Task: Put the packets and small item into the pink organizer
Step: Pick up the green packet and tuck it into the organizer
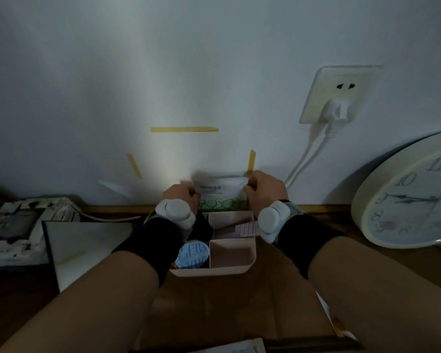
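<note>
We hold a flat, glossy BIOAQUA sachet (220, 191), white with green cucumber slices, upright over the far end of the pink organizer (229, 268), a matte box with dividers. Our left hand (180, 197) pinches its left edge and our right hand (265, 187) its right. A round blue-lidded jar (192, 254) sits in the near-left compartment. The organizer rests on the brown bench (234, 307).

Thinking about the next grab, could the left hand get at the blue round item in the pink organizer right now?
Probably not yet: the left hand is gripping the packet, though the blue round item lies uncovered beneath its wrist.
</note>
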